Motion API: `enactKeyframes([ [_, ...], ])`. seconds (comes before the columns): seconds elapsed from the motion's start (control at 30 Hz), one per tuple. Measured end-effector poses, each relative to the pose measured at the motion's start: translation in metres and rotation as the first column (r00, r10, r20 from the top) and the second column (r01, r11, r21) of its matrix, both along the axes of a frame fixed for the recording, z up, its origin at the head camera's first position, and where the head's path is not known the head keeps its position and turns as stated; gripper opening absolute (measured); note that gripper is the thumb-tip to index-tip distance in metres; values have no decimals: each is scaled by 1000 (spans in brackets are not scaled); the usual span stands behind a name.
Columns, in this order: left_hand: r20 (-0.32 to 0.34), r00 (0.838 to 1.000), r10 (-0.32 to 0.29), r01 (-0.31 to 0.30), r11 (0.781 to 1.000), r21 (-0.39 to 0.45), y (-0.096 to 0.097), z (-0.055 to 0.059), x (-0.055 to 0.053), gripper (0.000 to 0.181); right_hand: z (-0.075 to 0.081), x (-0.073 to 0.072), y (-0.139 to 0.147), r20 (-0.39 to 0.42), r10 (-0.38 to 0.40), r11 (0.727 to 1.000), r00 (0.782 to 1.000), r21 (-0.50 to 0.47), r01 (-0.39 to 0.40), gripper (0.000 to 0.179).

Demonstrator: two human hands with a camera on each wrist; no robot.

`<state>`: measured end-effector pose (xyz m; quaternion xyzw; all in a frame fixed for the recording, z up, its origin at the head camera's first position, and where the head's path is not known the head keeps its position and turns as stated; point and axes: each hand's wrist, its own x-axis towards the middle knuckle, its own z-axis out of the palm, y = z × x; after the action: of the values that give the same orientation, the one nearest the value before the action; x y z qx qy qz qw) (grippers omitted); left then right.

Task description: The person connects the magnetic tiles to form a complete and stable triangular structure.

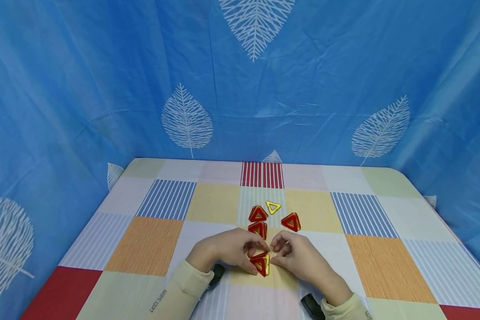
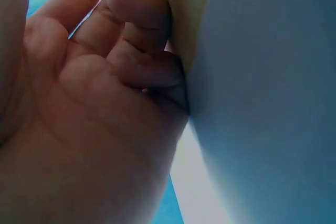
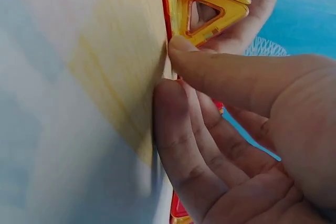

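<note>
A small pyramid of red and yellow triangular magnetic tiles (image 1: 260, 264) stands on the patchwork tablecloth between the hands. My left hand (image 1: 233, 249) holds it from the left, thumb low at its near side and fingers bent behind it. On the other side is my right hand (image 1: 300, 255), fingers loosely bent and low to the cloth. In the right wrist view, its thumb (image 3: 231, 74) touches the lower corner of a yellow triangle tile (image 3: 231, 17). The left wrist view shows the left palm (image 2: 89, 114) and bent fingers; the pyramid is hidden there.
Just beyond the hands stand more red pyramids: one close (image 1: 258, 229), another behind it (image 1: 258, 213), and a third to the right (image 1: 291, 222). A single yellow triangle tile (image 1: 273, 207) lies flat farther back. A blue leaf-patterned curtain (image 1: 304, 111) surrounds the table.
</note>
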<state>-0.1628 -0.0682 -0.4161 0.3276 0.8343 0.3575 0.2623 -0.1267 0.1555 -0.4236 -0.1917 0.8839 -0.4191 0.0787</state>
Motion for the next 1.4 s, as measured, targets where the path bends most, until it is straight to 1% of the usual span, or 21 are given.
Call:
enactKeyframes([
  [0.1, 12, 1000, -26, 26, 1000, 12, 0, -2, -2, 49, 6, -1, 3, 27, -12, 999, 1000, -42, 13, 23],
  [0.2, 9, 998, -59, 59, 998, 20, 0, -3, -4, 48, 15, -4, 8, 36, -65, 995, 997, -77, 68, 20],
  [0.27, 6, 997, -73, 72, 997, 18, 1, -3, -6, 46, 22, -8, 12, 18, -112, 989, 994, -91, 113, 20],
  [0.3, 8, 997, -75, 75, 997, 16, 2, -3, -7, 46, 25, -11, 14, -5, -136, 987, 991, -86, 135, 19],
  [0.4, 21, 997, -70, 70, 998, 2, 3, -3, -8, 46, 32, -23, 21, -88, -192, 980, 977, -73, 186, 16],
  [0.47, 37, 998, -57, 57, 998, -11, 4, -3, -8, 45, 34, -34, 25, -143, -211, 977, 967, -57, 204, 16],
  [0.53, 49, 998, -45, 46, 999, -21, 4, -3, -8, 45, 34, -45, 29, -167, -211, 977, 963, -45, 206, 20],
  [0.6, 62, 997, -36, 37, 999, -20, 3, -3, -8, 45, 33, -57, 31, -161, -197, 980, 967, -38, 193, 25],
  [0.7, 77, 997, -29, 30, 999, -12, 2, -2, -7, 44, 30, -74, 33, -123, -170, 985, 978, -27, 168, 32],
  [0.8, 89, 996, -23, 23, 1000, 0, 1, -2, -7, 44, 28, -88, 32, -89, -166, 986, 982, -7, 166, 35],
  [0.9, 90, 996, -21, 21, 1000, 3, 0, -2, -6, 44, 27, -100, 30, -28, -200, 979, 979, 35, 201, 35],
  [0.97, 90, 996, -20, 20, 1000, 3, 0, -2, -6, 44, 24, -107, 30, 34, -229, 972, 973, 59, 227, 34],
  [1.13, 93, 995, -27, 27, 1000, 6, 0, -2, -6, 43, 12, -118, 36, 161, -255, 966, 953, 88, 244, 30],
  [1.33, 93, 995, -28, 28, 1000, 0, 0, -2, -6, 43, 3, -124, 39, 239, -271, 962, 933, 97, 254, 33],
  [1.4, 99, 995, -27, 28, 1000, -2, 0, -2, -6, 43, 1, -126, 39, 249, -266, 963, 931, 106, 247, 37],
])
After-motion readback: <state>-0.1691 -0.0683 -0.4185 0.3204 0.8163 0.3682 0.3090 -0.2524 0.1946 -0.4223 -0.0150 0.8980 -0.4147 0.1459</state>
